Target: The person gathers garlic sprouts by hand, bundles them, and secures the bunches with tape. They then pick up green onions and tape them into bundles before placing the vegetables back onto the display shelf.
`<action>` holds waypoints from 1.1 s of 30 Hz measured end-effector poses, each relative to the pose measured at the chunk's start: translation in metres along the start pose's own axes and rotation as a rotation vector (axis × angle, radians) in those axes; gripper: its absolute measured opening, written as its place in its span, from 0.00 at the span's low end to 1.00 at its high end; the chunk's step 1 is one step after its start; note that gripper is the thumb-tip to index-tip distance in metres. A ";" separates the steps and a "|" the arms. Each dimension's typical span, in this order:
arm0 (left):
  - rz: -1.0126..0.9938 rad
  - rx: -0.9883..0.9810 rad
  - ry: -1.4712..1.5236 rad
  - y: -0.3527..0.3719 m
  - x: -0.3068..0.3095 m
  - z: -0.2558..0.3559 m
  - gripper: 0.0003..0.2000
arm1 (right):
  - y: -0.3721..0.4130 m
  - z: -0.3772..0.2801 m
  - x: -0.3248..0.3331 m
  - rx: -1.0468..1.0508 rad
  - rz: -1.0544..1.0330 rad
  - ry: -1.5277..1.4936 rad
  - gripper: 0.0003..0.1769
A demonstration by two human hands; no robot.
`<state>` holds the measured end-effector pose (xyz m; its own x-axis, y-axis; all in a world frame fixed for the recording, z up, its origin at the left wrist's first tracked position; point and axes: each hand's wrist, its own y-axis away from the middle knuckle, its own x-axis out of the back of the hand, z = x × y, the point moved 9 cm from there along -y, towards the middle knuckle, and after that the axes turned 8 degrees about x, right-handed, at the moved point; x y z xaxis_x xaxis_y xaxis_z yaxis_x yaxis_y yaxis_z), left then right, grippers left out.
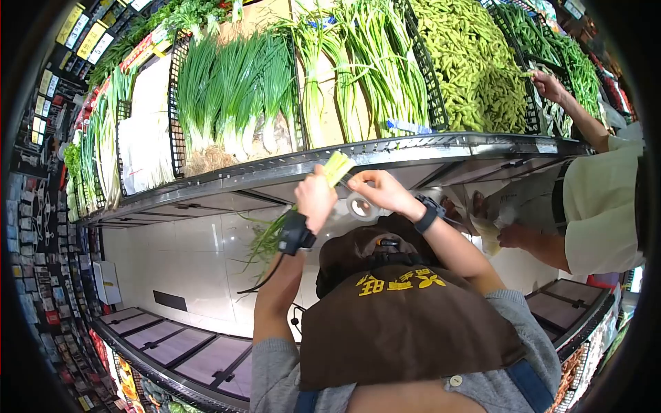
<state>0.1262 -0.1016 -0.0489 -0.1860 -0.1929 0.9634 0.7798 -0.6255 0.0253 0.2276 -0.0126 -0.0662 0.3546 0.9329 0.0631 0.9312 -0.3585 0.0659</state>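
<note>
Supermarket aisle: tiled floor (pixel 220 256), display shelf (pixel 385 143) stocked with scallions (pixel 237 86) and pods (pixel 471 58); another person (pixel 599 199) at right. Item: one bunch (pixel 336 168), clamped in your left hand (pixel 315 199), in front of the shelf edge, above the floor. Your right hand (pixel 387 191): fingers bent, tips just beside the bunch; whether they pinch anything cannot be told. Tape roll (pixel 372 209) just below them. Risks, as judged: the bunch could slip or splay should your left hold slacken; the roll could drop if poorly supported. Condition: pale ends uppermost; thin green leaves (pixel 267 241) hanging loose, spread.
</note>
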 end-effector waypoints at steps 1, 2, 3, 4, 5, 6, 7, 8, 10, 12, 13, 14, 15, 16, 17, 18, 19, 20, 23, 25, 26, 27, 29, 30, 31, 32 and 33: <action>0.062 0.033 0.050 -0.004 0.019 -0.004 0.13 | 0.009 -0.017 0.005 -0.006 0.006 0.029 0.15; 0.111 0.005 0.173 -0.006 0.037 -0.004 0.12 | 0.017 -0.032 0.010 -0.013 0.013 0.057 0.14; 0.079 -0.088 0.344 -0.005 0.051 0.004 0.11 | 0.021 -0.047 0.011 0.015 -0.007 0.113 0.12; 0.046 -0.184 0.514 -0.001 0.069 0.014 0.11 | 0.021 -0.054 0.010 0.098 -0.053 0.107 0.11; -0.204 -0.199 0.742 0.004 0.071 0.025 0.11 | 0.017 -0.067 0.010 0.318 -0.069 0.115 0.11; -0.462 -0.212 0.961 0.016 0.078 0.041 0.10 | 0.015 -0.082 0.010 0.538 -0.083 0.123 0.12; -0.738 -0.179 1.061 0.036 0.088 0.057 0.09 | 0.012 -0.095 0.015 0.544 -0.077 0.126 0.12; -0.733 -0.188 1.060 0.033 0.103 0.061 0.09 | 0.017 -0.131 0.015 0.702 -0.103 0.189 0.14; -1.479 -0.349 0.986 0.084 0.098 0.088 0.13 | 0.034 -0.180 0.014 0.857 -0.133 0.250 0.16; -1.940 -0.202 1.059 0.119 0.096 0.095 0.11 | 0.049 -0.207 -0.005 0.921 -0.360 0.422 0.23; -2.204 -0.357 1.128 0.135 0.094 0.098 0.12 | 0.050 -0.214 -0.005 0.925 -0.360 0.424 0.23; -2.201 -0.357 1.121 0.137 0.080 0.105 0.12 | 0.054 -0.218 -0.011 0.928 -0.473 0.374 0.21; -2.417 -0.476 1.272 0.149 0.089 0.117 0.13 | 0.058 -0.218 -0.017 0.924 -0.584 0.321 0.19; -2.627 -0.608 1.429 0.156 0.107 0.120 0.15 | 0.058 -0.214 -0.015 0.924 -0.582 0.321 0.19; -2.422 -0.373 1.665 0.144 0.104 0.125 0.19 | 0.058 -0.205 -0.014 0.894 -0.639 0.284 0.19; -2.422 -0.378 1.656 0.145 0.102 0.126 0.19 | 0.058 -0.200 -0.012 0.865 -0.695 0.249 0.19; -2.307 -0.383 1.683 0.140 0.093 0.127 0.20 | 0.058 -0.195 -0.008 0.822 -0.696 0.367 0.17; -2.193 -0.390 1.710 0.133 0.083 0.128 0.21 | 0.060 -0.194 -0.006 0.821 -0.694 0.371 0.17; -1.696 -0.504 1.337 0.097 0.050 0.103 0.25 | 0.060 -0.183 0.003 0.753 -0.577 0.360 0.15; -1.112 -0.429 0.978 0.054 0.055 0.078 0.33 | 0.058 -0.174 0.014 0.710 -0.441 0.480 0.12; -0.792 -0.362 1.044 0.043 0.066 0.066 0.35 | 0.055 -0.168 0.019 0.702 -0.342 0.524 0.12; -0.636 -0.489 0.991 0.053 0.079 0.073 0.36 | 0.053 -0.165 0.023 0.659 -0.253 0.597 0.12; -0.277 -0.488 0.838 0.072 0.078 0.085 0.39 | 0.050 -0.164 0.021 0.716 -0.087 0.768 0.15; -0.196 -0.424 1.042 0.064 0.065 0.084 0.33 | 0.048 -0.162 0.019 0.698 -0.030 0.913 0.18; -0.269 -0.303 1.112 0.055 0.049 0.083 0.27 | 0.047 -0.168 0.017 0.781 0.021 0.961 0.22; -0.341 -0.181 1.178 0.045 0.035 0.078 0.22 | 0.044 -0.171 0.019 0.784 0.025 0.962 0.22; -0.338 -0.187 1.180 0.039 0.035 0.077 0.22 | 0.042 -0.177 0.018 0.814 -0.011 1.041 0.23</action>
<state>0.1955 -0.0747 0.0064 -0.8602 -0.5029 0.0847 0.5094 -0.8554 0.0936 0.2582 -0.0166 0.1141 0.4572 0.3418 0.8210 0.8472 0.1134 -0.5190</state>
